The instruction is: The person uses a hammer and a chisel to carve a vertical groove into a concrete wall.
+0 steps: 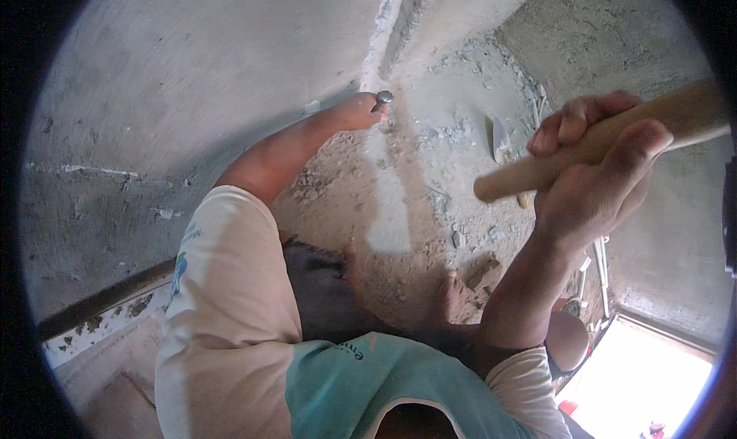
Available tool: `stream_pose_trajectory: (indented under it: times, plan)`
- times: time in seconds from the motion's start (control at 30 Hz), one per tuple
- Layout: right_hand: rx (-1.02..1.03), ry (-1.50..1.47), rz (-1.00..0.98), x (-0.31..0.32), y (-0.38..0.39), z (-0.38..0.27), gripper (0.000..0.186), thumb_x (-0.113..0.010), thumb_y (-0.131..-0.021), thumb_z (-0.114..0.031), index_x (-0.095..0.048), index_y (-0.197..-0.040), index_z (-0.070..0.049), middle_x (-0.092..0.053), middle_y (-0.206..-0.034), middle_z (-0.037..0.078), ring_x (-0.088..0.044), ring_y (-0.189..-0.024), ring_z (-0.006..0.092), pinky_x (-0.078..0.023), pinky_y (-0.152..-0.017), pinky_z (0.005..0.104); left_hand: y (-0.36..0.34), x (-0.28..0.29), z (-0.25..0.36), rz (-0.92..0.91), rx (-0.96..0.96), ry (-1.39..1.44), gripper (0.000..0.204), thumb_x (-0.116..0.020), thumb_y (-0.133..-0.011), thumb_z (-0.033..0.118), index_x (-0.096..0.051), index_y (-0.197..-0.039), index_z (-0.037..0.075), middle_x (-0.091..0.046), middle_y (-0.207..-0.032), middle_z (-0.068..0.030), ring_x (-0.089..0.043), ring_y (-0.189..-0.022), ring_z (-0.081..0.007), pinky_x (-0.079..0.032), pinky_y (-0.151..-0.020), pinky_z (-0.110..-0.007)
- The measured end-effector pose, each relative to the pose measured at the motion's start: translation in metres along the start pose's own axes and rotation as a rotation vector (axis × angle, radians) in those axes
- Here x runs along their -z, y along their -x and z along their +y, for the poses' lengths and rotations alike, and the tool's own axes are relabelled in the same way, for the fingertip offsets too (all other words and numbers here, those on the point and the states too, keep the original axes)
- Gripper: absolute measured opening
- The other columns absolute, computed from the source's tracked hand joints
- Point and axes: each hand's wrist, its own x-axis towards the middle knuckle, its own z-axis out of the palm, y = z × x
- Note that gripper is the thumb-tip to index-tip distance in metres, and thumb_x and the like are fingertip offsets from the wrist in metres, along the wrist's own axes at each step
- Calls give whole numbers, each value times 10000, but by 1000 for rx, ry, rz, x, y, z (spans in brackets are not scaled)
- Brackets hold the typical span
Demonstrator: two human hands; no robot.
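Note:
Low by the grey wall, my left hand (359, 112) is closed around a metal chisel (385, 97). Its round struck end shows above the fist, and its tip is hidden. Just beyond the fist, a rough pale groove (381, 40) runs up the wall. My right hand (595, 174) is raised on the right, its fingers and thumb wrapped round the thick wooden handle of a hammer (516, 179). The handle slants up to the right edge, and the hammer's head is out of view.
Loose rubble (311, 182) and dust cover the floor around my bare feet (451, 289). A trowel (500, 140) stands beyond my right hand. White pipes (602, 274) lean at the right wall, near a bright opening (652, 377) at lower right.

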Motion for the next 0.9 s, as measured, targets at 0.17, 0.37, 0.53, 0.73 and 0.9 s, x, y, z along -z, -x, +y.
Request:
stream_pose_trajectory:
  times: [0.17, 0.37, 0.53, 0.73, 0.9]
  plan:
    - [-279, 551, -188, 15, 92, 105, 397, -411, -939, -386, -518, -872, -10, -512, -592, 50, -520, -493, 132, -434, -468, 293, -1, -1, 32, -49, -20, -64, 228, -606, -781, 256, -610, -892, 57, -635, -845, -157, -610, -822, -282, -453, -729, -389]
    - [-748, 559, -475, 21, 129, 129, 491, -462, -900, -507, -493, -813, -24, -494, -580, 33, -484, -435, 115, -394, -387, 269, -3, -14, -36, 7, -70, -118, 269, -608, -793, 288, -594, -901, 42, -628, -822, -135, -598, -802, -246, -449, -745, -387]
    - [-397, 279, -168, -1, 29, 22, 410, -475, -919, -440, -484, -800, -47, -500, -588, 24, -502, -466, 113, -410, -418, 262, 0, -10, -8, 1, -29, -51, 240, -629, -768, 272, -617, -889, 65, -635, -813, -153, -610, -815, -303, -450, -723, -404]
    - [132, 222, -120, -17, 6, 31, 463, -395, -934, -462, -505, -814, -28, -531, -603, 69, -518, -476, 135, -399, -426, 255, -5, -12, -13, 9, -102, -108, 234, -615, -769, 257, -600, -869, 46, -620, -773, -139, -603, -754, -249, -455, -694, -385]
    - [-710, 703, -451, 31, 165, 141, 453, -463, -912, -462, -506, -851, -15, -529, -628, 68, -526, -535, 146, -426, -481, 319, -1, -38, -5, -31, -73, -132, 294, -577, -798, 307, -602, -923, 42, -621, -887, -187, -595, -857, -321, -447, -756, -410]
